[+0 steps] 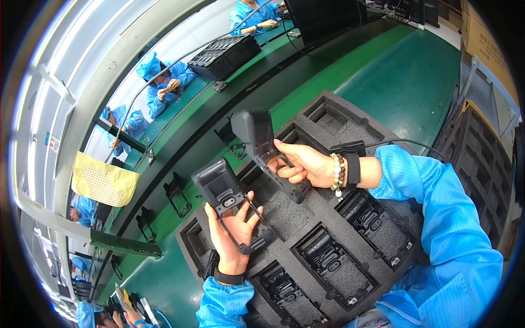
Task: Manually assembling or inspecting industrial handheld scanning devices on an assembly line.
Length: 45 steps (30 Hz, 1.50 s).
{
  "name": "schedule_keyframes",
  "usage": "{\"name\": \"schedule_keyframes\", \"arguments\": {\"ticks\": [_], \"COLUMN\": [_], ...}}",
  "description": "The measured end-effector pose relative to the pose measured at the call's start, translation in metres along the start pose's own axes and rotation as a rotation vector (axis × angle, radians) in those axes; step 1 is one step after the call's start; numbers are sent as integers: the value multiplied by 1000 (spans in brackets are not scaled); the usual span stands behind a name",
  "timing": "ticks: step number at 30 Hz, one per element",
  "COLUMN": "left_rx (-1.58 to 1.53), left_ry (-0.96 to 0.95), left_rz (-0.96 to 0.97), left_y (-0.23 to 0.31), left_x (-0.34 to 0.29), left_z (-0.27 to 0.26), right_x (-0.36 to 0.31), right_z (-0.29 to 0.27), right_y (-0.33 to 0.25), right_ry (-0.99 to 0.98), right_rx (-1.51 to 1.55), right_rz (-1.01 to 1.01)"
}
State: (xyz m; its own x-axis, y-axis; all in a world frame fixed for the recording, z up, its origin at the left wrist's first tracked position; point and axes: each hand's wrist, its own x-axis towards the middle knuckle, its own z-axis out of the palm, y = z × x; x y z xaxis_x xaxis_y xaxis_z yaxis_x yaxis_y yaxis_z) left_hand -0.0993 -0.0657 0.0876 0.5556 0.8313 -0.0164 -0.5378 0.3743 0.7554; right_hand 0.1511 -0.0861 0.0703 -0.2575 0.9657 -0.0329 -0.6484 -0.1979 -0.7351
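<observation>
A black plastic device housing [217, 185], with a solid upper block and an open lower frame, is held tilted by my left hand [234, 240]; its fingers show through the open frame. My right hand [309, 163] grips a second black housing [256, 131] by its edge, standing steeply on the far side of the fingers. Both housings are raised over a dark grey foam tray [322, 212] with rectangular pockets. In the near row lie similar black housings [333, 268], one per pocket. My hands partly cover the far pockets.
Several black frames [176, 194] stand along the green bench [394, 71] beyond the tray. A cable [407, 141] runs from my right wrist strap. Stacked black trays [224, 54] and people in blue [164, 82] are across the bench; a yellow perforated sheet [105, 179] hangs at left.
</observation>
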Motion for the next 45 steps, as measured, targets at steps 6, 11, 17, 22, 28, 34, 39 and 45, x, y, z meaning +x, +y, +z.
{"name": "schedule_keyframes", "arguments": {"ticks": [6,11,17,22,28,34,39,45], "left_rx": [137,221,319,258,260,296,262,250], "left_ry": [-17,-5,-14,-15,-8,13,4,4], "left_rz": [68,92,141,129,124,136,113,103], "left_y": [-3,-3,-6,-4,-2,-3,-2,-1], "left_x": [-2,-5,-3,-3,-5,-4,-3,-3], "left_z": [11,20,13,12,12,14,11,13], "right_x": [-1,3,1,-6,-12,-12,-8,-8], "right_z": [3,3,11,21,29,27,26,24], "right_y": [-2,5,8,7,8,7,5,8], "right_ry": [-167,-241,-170,-203,-308,-263,-298,-252], "right_rx": [172,49,-79,-264,-377,-354,-334,-285], "right_rz": [202,184,165,110,78,78,111,107]}}
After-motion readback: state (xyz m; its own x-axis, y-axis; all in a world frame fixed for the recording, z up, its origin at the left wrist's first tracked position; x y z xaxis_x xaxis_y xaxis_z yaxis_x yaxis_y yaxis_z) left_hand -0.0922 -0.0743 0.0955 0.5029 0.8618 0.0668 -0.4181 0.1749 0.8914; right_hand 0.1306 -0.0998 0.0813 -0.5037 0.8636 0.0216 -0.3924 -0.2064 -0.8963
